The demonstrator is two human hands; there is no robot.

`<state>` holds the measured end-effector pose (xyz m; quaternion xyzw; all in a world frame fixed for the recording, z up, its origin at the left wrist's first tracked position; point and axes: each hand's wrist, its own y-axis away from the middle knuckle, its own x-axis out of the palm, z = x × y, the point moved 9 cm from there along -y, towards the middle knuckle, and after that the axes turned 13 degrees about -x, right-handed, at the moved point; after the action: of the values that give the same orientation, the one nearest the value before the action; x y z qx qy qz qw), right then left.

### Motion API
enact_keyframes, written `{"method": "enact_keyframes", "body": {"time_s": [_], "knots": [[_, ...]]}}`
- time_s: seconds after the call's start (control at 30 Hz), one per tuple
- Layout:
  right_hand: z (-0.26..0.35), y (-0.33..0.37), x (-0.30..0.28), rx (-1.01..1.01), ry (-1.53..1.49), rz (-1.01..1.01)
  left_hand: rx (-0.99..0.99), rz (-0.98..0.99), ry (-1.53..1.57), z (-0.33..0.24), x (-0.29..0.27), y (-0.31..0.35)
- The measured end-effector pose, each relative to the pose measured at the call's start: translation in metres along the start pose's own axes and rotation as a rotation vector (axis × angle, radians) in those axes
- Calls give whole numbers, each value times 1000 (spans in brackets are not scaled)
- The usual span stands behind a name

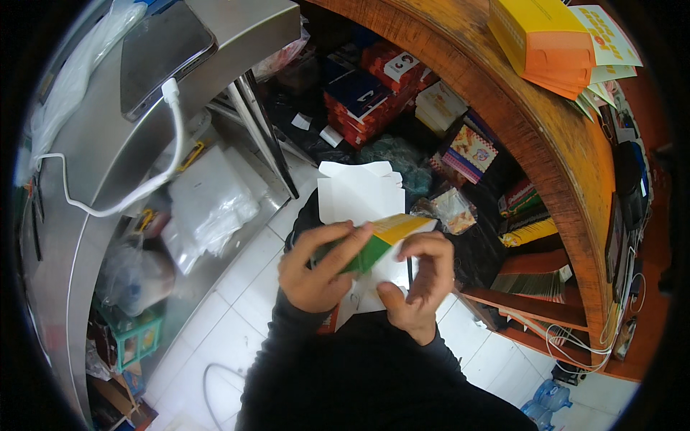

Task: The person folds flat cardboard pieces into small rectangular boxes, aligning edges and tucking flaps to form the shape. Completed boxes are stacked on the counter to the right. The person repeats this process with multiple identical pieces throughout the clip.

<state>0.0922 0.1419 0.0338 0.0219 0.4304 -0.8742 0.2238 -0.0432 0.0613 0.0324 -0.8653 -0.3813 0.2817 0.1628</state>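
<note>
Both my hands hold an unfolded cardboard box (359,197) in front of my chest. It is white on the inside, with yellow and green printed panels showing along one folded side. My left hand (316,269) grips the green and yellow panel from the left, thumb on top. My right hand (420,276) pinches the white flap on the right, fingers curled over the edge. Dark sleeves cover both forearms. The lower part of the box is hidden behind my hands.
A steel counter (86,179) on the left carries a phone (162,54) with a white charging cable (144,183). A curved wooden counter (546,144) on the right holds a stack of flat yellow boxes (553,43). Shelves below hold packets; plastic bags (208,201) lie by the white tiled floor.
</note>
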Motion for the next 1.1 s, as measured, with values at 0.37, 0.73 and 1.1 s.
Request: {"method": "enact_keyframes", "body": {"time_s": [0.37, 0.73, 1.1], "knots": [[-41, 13, 9, 488, -725, -141, 155, 96, 237, -12, 5, 6], [-60, 25, 20, 587, -996, -165, -282, 12, 459, 20, 8, 8], [-54, 18, 11, 338, -818, -79, -366, 124, 508, 27, 17, 10]]}}
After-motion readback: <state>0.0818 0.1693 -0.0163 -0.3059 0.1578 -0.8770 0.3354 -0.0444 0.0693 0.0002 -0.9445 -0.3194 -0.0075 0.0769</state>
